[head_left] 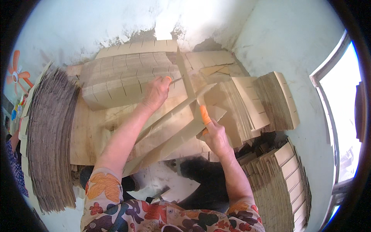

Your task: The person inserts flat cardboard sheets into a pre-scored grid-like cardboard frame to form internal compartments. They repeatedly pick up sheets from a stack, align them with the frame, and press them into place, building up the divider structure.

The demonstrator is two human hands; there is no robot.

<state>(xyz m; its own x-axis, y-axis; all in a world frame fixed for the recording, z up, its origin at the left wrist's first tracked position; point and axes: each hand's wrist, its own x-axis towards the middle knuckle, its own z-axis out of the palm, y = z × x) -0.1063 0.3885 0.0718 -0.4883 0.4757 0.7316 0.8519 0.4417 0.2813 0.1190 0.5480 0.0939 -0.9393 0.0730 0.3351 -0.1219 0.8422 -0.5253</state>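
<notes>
My left hand (156, 92) is closed, its fingers curled and an orange covering on a fingertip; a thin dark line runs from there toward a tall cardboard strip (186, 73), and what it grips is unclear. My right hand (217, 137) has orange coverings on its index finger and thumb. It is closed on a slanting cardboard strip (176, 137), the index finger stretched up along the pieces. Another long cardboard strip (170, 112) crosses between the hands, meeting the tall one near the right fingertip. Where the strips join is partly hidden.
A stack of slotted cardboard (119, 77) lies on the wooden board (89, 131). More stacks stand left (52, 139), right (235, 104) and lower right (270, 185). An orange-bladed fan (15, 77) is at far left, above another person's patterned clothing (16, 166). A bright opening (340, 116) is at right.
</notes>
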